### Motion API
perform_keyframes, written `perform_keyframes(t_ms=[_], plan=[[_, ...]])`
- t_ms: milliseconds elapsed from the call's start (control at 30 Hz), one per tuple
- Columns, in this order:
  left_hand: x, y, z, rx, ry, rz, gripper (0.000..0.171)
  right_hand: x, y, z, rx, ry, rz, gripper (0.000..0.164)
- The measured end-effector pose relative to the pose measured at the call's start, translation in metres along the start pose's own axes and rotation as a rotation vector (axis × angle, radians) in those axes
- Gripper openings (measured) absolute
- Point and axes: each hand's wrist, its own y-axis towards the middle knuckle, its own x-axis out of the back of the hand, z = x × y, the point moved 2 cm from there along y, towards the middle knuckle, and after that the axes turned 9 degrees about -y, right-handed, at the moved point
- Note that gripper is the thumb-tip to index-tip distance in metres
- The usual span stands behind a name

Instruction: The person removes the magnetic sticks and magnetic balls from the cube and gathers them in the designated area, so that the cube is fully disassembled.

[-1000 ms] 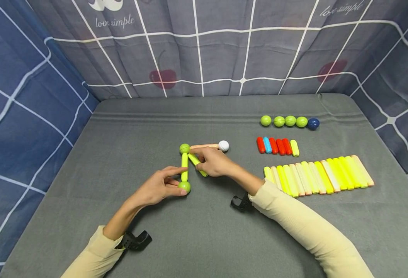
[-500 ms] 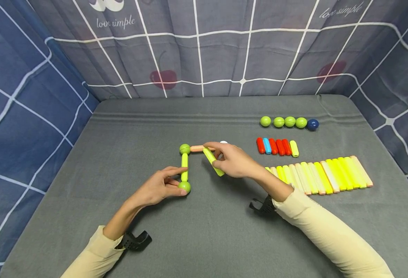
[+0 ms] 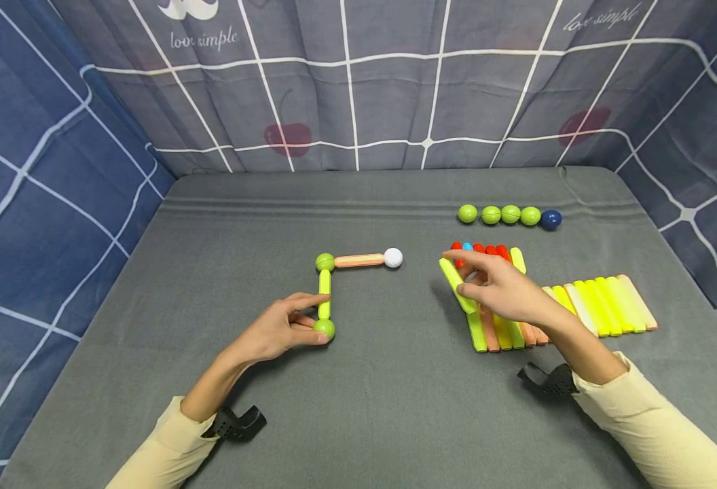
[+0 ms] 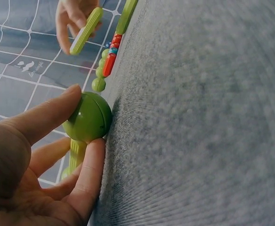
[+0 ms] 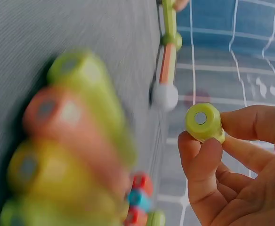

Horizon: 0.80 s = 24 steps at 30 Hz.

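My left hand (image 3: 280,329) holds a green ball (image 3: 324,331) between thumb and fingers, clearly seen in the left wrist view. From that ball a yellow-green magnetic rod (image 3: 324,282) runs up to a second green ball (image 3: 324,262). An orange rod (image 3: 358,261) joins this ball to a white ball (image 3: 393,258), forming a corner shape on the table. My right hand (image 3: 508,288) pinches a loose yellow-green rod (image 3: 454,282), whose round metal end faces the right wrist camera. That rod is held near the left end of the rod row.
Yellow and orange rods (image 3: 603,305) lie side by side at right. Behind them are short red rods (image 3: 502,252), a blue one (image 3: 468,246) and a yellow-green one (image 3: 518,259). Several green balls (image 3: 510,214) and a dark blue ball (image 3: 550,219) line up farther back.
My right hand has carried the yellow-green rod rightward, away from the upper green ball, to the rod row. The white ball shows fully again. My left hand stays put.
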Motion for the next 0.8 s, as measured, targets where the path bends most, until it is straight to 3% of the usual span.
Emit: perform_keyframes(t_ms=[600, 800], plan=[[-0.001, 0.003, 0.001, -0.024, -0.003, 0.009, 0.069, 0.054, -0.074, -0.073, -0.17, -0.074, -0.133, 0.052], [0.0, 0.002, 0.001, -0.014, -0.031, 0.005, 0.07, 0.076, -0.09, -0.101, -0.282, -0.184, -0.185, 0.053]])
